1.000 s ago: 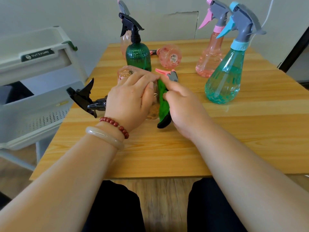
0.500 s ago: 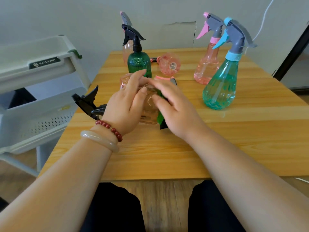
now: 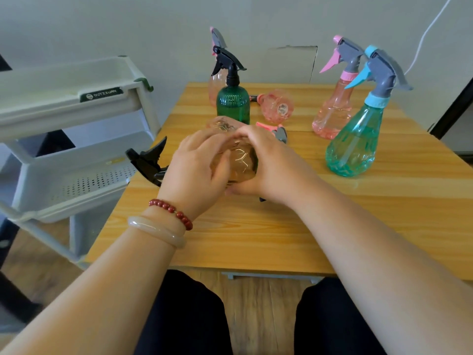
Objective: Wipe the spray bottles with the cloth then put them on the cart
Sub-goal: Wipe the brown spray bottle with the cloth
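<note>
Amber bottle point(image 3: 240, 160) lies sideways on the table point(image 3: 256, 239), with the left grip point(image 3: 197, 172) curled around it. The right grip point(image 3: 271, 165), which a second ago held the green cloth point(image 3: 262, 200) beside the bottle, now wraps it too (cloth almost hidden underneath). I judge that the wiping is starting.

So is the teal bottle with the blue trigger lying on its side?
No, the teal bottle stands upright on the table.
</note>
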### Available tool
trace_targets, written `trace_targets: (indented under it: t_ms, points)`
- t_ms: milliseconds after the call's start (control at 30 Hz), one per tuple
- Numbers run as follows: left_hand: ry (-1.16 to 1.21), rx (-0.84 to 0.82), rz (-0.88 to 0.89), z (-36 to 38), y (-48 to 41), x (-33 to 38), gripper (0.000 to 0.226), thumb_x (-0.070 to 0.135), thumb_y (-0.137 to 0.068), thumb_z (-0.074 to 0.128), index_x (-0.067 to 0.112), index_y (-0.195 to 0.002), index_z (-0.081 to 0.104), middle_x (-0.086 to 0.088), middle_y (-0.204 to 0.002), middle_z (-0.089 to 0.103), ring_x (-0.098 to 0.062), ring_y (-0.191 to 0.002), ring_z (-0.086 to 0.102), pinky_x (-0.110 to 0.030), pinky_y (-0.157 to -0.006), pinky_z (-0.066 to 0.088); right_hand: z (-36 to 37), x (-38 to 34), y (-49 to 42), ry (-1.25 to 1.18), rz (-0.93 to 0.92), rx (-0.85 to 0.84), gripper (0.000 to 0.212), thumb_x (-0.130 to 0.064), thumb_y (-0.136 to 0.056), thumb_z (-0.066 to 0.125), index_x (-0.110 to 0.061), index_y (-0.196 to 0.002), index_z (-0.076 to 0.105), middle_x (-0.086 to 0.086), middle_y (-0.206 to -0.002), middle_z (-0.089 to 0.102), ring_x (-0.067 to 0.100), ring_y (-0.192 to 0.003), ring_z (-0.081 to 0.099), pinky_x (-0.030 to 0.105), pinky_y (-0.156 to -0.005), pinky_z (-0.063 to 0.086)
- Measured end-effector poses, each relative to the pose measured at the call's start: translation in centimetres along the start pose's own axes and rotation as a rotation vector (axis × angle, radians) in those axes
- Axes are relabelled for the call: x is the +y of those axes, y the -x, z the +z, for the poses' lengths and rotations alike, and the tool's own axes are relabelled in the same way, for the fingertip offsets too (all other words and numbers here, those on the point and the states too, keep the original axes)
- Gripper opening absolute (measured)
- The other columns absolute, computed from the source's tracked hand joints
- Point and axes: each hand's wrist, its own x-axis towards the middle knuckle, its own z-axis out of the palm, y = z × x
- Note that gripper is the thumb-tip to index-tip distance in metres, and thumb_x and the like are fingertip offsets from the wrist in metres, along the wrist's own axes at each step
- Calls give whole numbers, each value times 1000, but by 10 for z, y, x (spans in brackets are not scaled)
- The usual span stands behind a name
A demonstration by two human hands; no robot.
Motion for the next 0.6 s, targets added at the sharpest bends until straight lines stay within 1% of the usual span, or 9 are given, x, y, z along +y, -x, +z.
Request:
trace_targets:
  t_ms: [67,133,200,267,367,433,500,567,600]
  points:
    - [-91,-16,-3,-3,8,-3,46,32,-94,42,10,-126,66,-6,-127,63,-24,-118,54,-35,-102,41,2,1,2,-18,12,43,92,-51,-56,89,-28,-132,43,-8,-134,49,11,-115,52,35,-90,49]
    - [-121,6,-4,-5,14,-4,46,33,-94,44,10,-127,66,-6,-126,63,-24,-117,54,-35,-101,41,3,3,6,-50,19,88,88,-52,-57,89,-27,-129,44,-10,-128,51,6,-107,51,31,-85,49]
    - [-111,69,-4,-4,20,-2,42,30,-94,47,9,-125,66,-6,-123,64,-24,-115,55,-31,-101,39,3,6,11,-101,36,134,87,-50,-58,90,-26,-128,44,-10,-126,50,1,-107,48,21,-87,46]
    - [-79,158,-24,-2,24,4,38,27,-94,50,8,-122,67,-5,-116,64,-19,-110,54,-26,-97,37,2,8,17,-150,67,168,86,-46,-59,90,-24,-128,45,-13,-125,50,-5,-109,43,5,-86,39]
    - [-15,262,-106,4,31,15,32,27,-94,54,11,-119,67,-2,-108,60,-13,-104,52,-24,-90,41,2,10,25,-204,122,220,83,-45,-58,91,-25,-124,45,-12,-117,55,2,-105,51,2,-79,38]
    - [61,268,-227,6,33,22,26,28,-93,60,14,-115,65,3,-105,58,-8,-98,54,-24,-82,48,2,13,29,-231,166,247,84,-46,-58,91,-26,-124,44,-12,-116,55,2,-102,52,-1,-77,36]
    - [171,216,-421,7,32,31,24,32,-92,65,24,-113,58,9,-108,56,-4,-98,54,-22,-79,51,1,15,32,-251,205,264,85,-48,-57,91,-26,-125,44,-12,-116,58,1,-100,54,-2,-73,36]
    - [303,120,-605,9,27,37,38,39,-90,67,29,-122,50,15,-115,54,-1,-104,55,-13,-74,47,0,15,34,-262,221,267,86,-49,-57,90,-26,-125,44,-12,-114,60,1,-98,56,-2,-70,38]
    - [361,72,-660,10,22,40,46,41,-89,68,28,-129,48,18,-116,54,2,-104,56,-9,-71,45,-1,15,35,-262,225,267,86,-49,-56,90,-25,-125,44,-12,-113,61,1,-97,57,-1,-69,38]
